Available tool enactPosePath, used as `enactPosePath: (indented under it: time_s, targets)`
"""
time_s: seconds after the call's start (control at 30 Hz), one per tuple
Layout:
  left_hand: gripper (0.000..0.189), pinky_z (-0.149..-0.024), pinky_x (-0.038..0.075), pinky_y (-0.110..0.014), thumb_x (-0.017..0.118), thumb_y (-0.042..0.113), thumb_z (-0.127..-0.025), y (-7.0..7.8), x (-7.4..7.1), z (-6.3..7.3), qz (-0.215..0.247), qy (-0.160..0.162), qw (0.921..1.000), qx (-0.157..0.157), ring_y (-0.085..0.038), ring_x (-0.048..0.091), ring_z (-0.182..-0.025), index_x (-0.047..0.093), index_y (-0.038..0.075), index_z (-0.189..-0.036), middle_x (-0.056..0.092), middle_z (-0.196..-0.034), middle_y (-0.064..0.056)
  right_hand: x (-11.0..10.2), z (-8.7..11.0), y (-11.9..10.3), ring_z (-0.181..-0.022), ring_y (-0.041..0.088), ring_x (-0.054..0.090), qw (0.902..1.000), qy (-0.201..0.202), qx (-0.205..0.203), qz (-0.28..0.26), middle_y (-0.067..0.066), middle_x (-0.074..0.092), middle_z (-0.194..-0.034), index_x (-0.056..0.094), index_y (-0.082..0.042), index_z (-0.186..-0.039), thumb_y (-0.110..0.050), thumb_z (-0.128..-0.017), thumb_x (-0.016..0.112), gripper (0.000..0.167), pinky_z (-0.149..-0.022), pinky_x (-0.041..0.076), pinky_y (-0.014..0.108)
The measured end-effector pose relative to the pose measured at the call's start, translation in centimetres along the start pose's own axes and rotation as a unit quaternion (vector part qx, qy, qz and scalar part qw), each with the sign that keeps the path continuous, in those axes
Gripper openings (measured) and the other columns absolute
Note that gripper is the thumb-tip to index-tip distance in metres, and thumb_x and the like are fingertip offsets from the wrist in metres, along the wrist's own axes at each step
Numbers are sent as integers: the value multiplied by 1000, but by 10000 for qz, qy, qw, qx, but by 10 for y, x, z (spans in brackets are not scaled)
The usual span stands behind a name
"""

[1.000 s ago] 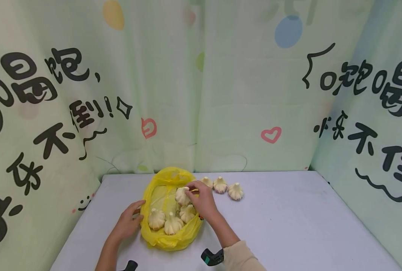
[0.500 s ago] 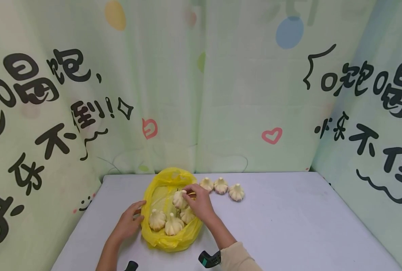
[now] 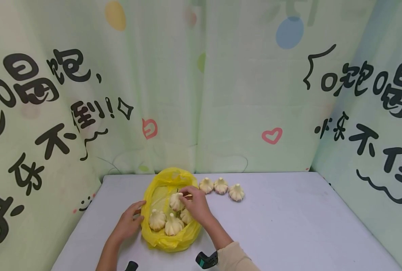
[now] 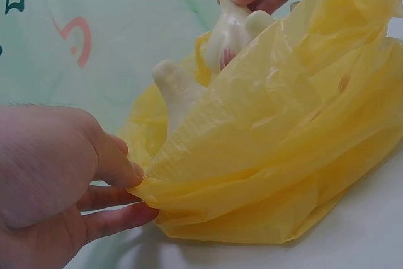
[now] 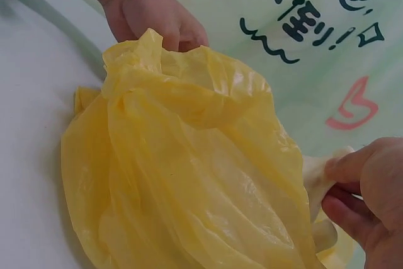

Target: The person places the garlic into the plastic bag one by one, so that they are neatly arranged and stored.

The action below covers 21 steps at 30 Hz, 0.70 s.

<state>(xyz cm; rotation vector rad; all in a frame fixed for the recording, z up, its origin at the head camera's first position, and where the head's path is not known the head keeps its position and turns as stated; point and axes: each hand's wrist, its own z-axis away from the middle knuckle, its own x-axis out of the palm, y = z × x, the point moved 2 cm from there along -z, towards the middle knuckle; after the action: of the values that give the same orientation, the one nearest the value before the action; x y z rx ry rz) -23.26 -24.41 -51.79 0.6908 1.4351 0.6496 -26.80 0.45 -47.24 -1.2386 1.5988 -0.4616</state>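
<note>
A yellow plastic bag [image 3: 171, 244] lies with its mouth spread wide, and several garlic bulbs [image 3: 174, 225] sit inside it. My right hand [image 3: 197, 205] pinches one garlic bulb [image 3: 176, 202] by its stem, over the inside of the bag; thumb and fingers on the stem also show in the right wrist view. At the bag's left side, my left hand [image 3: 129, 221] pinches the edge between its fingertips, with the plastic drawn into folds there in the left wrist view. In the right wrist view, the bag hides the left fingertips.
Three more garlic bulbs [image 3: 220, 186] stand in a row on the white table [image 3: 289, 226], to the right of the bag near the back edge. A pale green curtain [image 3: 234, 94] with printed characters closes off the back and sides.
My right hand has moved left and slightly down with its garlic bulb, deeper over the bag, uncovering the row of bulbs behind. The left hand stays at the bag's edge.
</note>
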Motion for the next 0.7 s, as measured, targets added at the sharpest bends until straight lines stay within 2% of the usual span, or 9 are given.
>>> enactPosePath:
  time_s: [0.4,0.7]
  targets:
    - [53,-101,47,-54,51,0,-94,-1,1,0,12,23,10000,-51,-40,51,-127,41,9,-145,39,-150,-18,8,-2,4,-92,22,68,9998,-92,-35,167,9,70,-100,69,-6,-102,-9,-90,66,12,-76,58,23]
    - [52,-104,43,-56,51,1,-94,0,0,0,140,-46,9998,-137,-40,49,-129,41,8,-145,38,-151,-18,14,-1,7,-90,18,66,9993,-284,16,257,6,69,-98,69,-6,-102,-8,-90,66,13,-75,56,21]
